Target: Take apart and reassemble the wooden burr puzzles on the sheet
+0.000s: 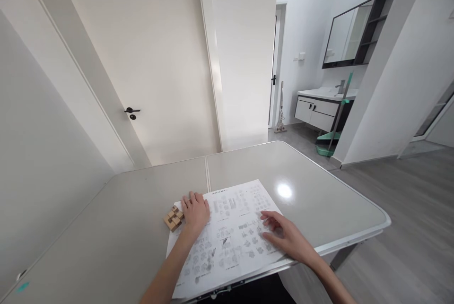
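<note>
A large white sheet of paper printed with small diagrams lies near the front edge of the grey table. My left hand rests palm down on its upper left part, fingers stretched out. Just left of that hand sits a wooden block puzzle, made of light brown pieces, partly on the sheet's left edge. Over the sheet's right side is my right hand, its thumb and fingers apart and nothing between them. Whether its fingertips touch the paper I cannot tell.
The folding table has a seam across its middle and rounded corners. Behind it stands a white door with a black handle. At the back right are a washbasin cabinet, a mop and a green dustpan.
</note>
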Demonstrator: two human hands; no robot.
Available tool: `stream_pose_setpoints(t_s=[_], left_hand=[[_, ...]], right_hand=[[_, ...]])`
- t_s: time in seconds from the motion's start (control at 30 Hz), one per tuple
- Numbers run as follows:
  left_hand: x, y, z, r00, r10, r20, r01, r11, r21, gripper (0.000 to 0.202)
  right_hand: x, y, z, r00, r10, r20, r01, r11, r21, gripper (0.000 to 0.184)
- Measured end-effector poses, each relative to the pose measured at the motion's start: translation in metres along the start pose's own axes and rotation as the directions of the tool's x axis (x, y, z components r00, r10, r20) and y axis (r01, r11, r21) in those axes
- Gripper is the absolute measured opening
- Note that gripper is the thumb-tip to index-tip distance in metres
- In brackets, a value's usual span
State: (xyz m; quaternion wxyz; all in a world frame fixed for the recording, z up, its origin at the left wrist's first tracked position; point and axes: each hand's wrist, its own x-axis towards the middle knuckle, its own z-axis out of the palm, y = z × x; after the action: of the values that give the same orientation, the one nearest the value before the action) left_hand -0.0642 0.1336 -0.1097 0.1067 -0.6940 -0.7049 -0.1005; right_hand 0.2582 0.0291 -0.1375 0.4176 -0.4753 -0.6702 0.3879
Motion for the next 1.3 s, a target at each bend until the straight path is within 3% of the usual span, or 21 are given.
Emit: stream_pose_setpoints(t_s=[0.2, 0.47, 0.63, 0.73, 0.8, 0.93, 1.13, 1.3], left_hand=[[-0.032, -0.022, 0.000, 0.988, 0.152, 0.013, -0.151, 0.987, -0.059, 0.056], [-0.038, -0.026, -0.004, 0.983, 0.181, -0.021, -0.182, 0.978, -0.105, 0.058], [-0.068, -0.054, -0.013, 0.979, 0.028, -0.204, -0.055, 0.990, -0.130, 0.063], [-0.077, -0.088, -0.013, 0.972, -0.132, -0.196, 0.099, 0.980, -0.171, 0.076], [-0.074, -0.110, -0.012, 0.981, -0.149, -0.127, 0.120, 0.969, -0.215, 0.087], [-0.053, -0.135, -0.018, 0.999, -0.042, -0.029, 0.032, 0.957, -0.287, 0.086], [-0.032, -0.145, -0.028, 0.998, 0.061, -0.019, -0.064, 0.916, -0.395, 0.080], [-0.030, -0.148, -0.025, 0.998, 0.059, 0.006, -0.050, 0.895, -0.444, 0.080]], right_hand=[[0.000, 0.002, 0.001, 1.000, -0.007, -0.007, 0.007, 1.000, 0.014, 0.047], [-0.002, 0.004, 0.001, 1.000, -0.010, -0.009, 0.010, 1.000, 0.028, 0.045], [-0.002, 0.004, 0.001, 1.000, -0.007, 0.002, 0.006, 0.999, 0.037, 0.043], [-0.001, 0.004, 0.000, 1.000, -0.010, 0.005, 0.010, 0.999, 0.046, 0.043], [-0.001, 0.005, 0.000, 1.000, -0.009, 0.005, 0.009, 0.999, 0.049, 0.042], [-0.001, 0.005, 0.000, 1.000, -0.003, 0.010, 0.003, 0.999, 0.039, 0.043], [-0.001, 0.000, -0.001, 1.000, 0.013, 0.016, -0.014, 0.999, 0.036, 0.045], [-0.002, -0.003, -0.001, 1.000, 0.020, 0.016, -0.021, 0.999, 0.046, 0.044]])
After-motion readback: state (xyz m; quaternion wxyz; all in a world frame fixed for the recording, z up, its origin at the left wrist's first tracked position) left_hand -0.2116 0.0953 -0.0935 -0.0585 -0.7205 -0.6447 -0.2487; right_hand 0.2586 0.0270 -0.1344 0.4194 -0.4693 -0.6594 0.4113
